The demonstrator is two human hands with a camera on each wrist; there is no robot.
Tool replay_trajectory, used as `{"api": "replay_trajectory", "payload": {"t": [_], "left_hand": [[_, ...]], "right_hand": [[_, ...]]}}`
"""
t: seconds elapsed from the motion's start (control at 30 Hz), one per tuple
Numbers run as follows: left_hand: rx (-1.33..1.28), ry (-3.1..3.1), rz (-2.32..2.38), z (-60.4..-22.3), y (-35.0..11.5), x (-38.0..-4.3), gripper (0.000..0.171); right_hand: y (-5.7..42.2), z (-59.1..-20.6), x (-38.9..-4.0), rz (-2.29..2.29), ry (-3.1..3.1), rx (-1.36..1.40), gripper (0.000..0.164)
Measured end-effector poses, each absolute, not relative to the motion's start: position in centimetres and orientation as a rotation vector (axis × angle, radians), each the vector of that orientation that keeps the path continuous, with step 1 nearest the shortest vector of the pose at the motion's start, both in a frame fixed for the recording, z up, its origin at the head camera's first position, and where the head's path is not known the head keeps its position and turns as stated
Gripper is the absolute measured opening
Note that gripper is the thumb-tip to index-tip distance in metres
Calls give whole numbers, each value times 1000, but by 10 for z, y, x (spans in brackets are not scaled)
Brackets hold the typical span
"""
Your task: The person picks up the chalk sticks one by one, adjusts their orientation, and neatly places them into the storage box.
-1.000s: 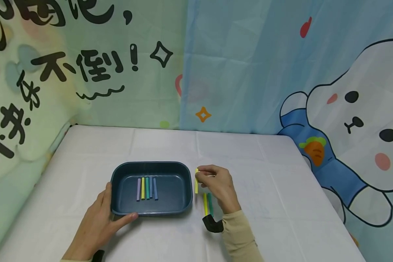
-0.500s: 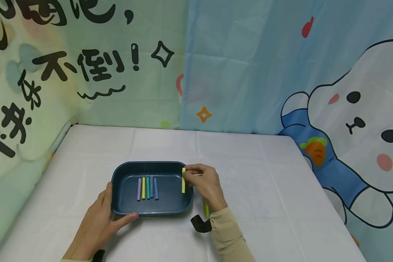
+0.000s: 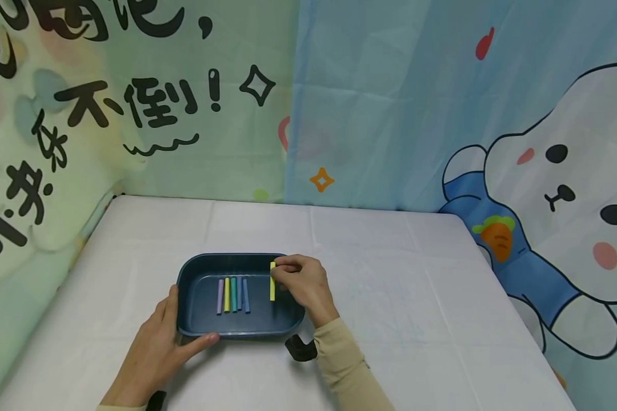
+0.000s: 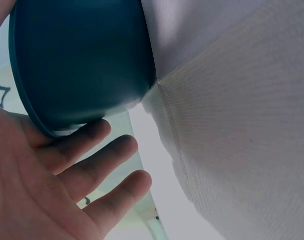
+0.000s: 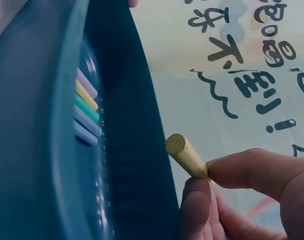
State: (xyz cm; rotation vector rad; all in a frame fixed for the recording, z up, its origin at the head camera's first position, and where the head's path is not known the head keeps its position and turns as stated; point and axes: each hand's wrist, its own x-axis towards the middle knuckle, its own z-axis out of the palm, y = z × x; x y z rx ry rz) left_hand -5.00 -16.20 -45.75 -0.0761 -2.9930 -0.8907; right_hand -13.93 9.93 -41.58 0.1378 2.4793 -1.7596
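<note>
A dark blue tray (image 3: 277, 330) holds a row of chalk sticks (image 3: 233, 295) in purple, yellow, green and blue. My left hand (image 3: 151, 345) rests against the tray's near left corner, thumb along the front and fingers along the side. In the left wrist view, fairly straight fingers (image 4: 99, 172) touch the tray wall (image 4: 86, 65) below its rim. My right hand (image 3: 305, 285) pinches a yellow chalk stick (image 3: 272, 281) between thumb and fingers over the tray's right part. The right wrist view shows that chalk (image 5: 184, 152) end-on, beyond the fingertips.
A white cloth covers the table (image 3: 416, 297), which ends at a printed curtain (image 3: 380, 114) behind. A black strap (image 3: 301, 348) hangs at the right sleeve (image 3: 347, 362).
My right hand has carried the yellow chalk leftward from beside the tray to over it. The yellow and green sticks on the table are now hidden behind the right arm. The left hand stays put.
</note>
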Motion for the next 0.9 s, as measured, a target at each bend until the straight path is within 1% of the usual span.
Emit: {"api": "replay_trajectory", "payload": {"t": [0.3,0.67,0.9], "left_hand": [[-58,-3011,-895,-457,-161,-51,129],[-81,-2996,-903,-458,-162,-52,128],[-69,-3020,-906,-457,-162,-51,129]], "right_hand": [[86,-421,-144,-1758,2468,120,24],[70,-428,-151,-1688,2529,162,21],[62,-436,-150,-1641,2552,187,17]]}}
